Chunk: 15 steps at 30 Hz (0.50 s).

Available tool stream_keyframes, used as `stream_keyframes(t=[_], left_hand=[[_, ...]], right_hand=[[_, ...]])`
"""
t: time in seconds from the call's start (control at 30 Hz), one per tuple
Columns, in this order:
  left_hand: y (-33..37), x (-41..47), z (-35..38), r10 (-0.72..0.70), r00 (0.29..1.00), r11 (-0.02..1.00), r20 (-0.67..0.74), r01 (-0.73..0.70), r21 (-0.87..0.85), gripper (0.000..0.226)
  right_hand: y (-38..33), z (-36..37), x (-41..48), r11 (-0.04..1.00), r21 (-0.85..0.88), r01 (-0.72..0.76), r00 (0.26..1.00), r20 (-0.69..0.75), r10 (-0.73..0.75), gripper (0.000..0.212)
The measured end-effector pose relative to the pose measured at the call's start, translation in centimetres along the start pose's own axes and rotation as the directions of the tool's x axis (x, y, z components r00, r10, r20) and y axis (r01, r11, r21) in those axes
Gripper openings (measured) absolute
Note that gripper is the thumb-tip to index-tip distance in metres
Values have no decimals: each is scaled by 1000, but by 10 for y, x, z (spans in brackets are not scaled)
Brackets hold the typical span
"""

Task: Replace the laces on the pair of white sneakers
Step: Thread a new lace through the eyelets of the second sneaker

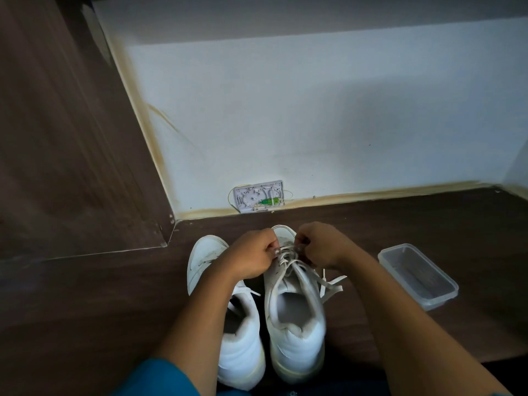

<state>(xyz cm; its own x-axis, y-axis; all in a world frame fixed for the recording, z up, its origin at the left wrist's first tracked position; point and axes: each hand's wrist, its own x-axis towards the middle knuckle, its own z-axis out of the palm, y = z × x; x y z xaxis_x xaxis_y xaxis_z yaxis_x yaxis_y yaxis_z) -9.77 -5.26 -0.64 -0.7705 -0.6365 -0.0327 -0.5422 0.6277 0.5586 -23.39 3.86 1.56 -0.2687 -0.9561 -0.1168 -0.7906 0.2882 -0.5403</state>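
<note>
Two white sneakers stand side by side on the dark wooden floor, toes pointing at the wall. My left hand [251, 254] and my right hand [321, 245] are both over the forefoot of the right sneaker [297, 332], each pinching a strand of its white lace [285, 257] near the lower eyelets. Loose lace ends [331, 285] trail off the shoe's right side. The left sneaker [243, 347] sits under my left forearm, its toe [204, 254] showing; its lace is mostly hidden.
A clear plastic container [418, 275] lies on the floor to the right of the shoes. An open white wall box [258, 197] with a green part sits at the skirting. A dark wooden panel [57, 138] rises on the left. A blue sleeve [160, 378] shows at the bottom.
</note>
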Motion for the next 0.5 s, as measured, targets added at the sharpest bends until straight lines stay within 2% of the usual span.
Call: stream_keyframes(t=[0.1, 0.2, 0.27, 0.3, 0.43, 0.5], left_hand=[[-3, -1, -2, -28, 999, 988, 20, 31, -152, 19], [0, 0, 0, 7, 1000, 997, -7, -7, -71, 19], [2, -1, 1, 8, 999, 999, -42, -10, -43, 25], [1, -1, 1, -4, 999, 998, -41, 2, -64, 27], [-1, -2, 0, -47, 998, 985, -36, 40, -169, 31], [0, -3, -2, -60, 997, 976, -54, 47, -214, 28]], right_hand=[[6, 1, 1, 987, 159, -33, 998, 64, 23, 19], [6, 4, 4, 996, 92, -16, 1000, 15, 15, 23], [3, 6, 4, 999, 43, -7, 1000, -17, 8, 10], [3, 7, 4, 999, 33, -9, 1000, -21, 10, 11], [5, 3, 2, 994, 111, -9, 1000, 23, 7, 35], [5, 5, 4, 997, 77, 7, 999, 34, -9, 33]])
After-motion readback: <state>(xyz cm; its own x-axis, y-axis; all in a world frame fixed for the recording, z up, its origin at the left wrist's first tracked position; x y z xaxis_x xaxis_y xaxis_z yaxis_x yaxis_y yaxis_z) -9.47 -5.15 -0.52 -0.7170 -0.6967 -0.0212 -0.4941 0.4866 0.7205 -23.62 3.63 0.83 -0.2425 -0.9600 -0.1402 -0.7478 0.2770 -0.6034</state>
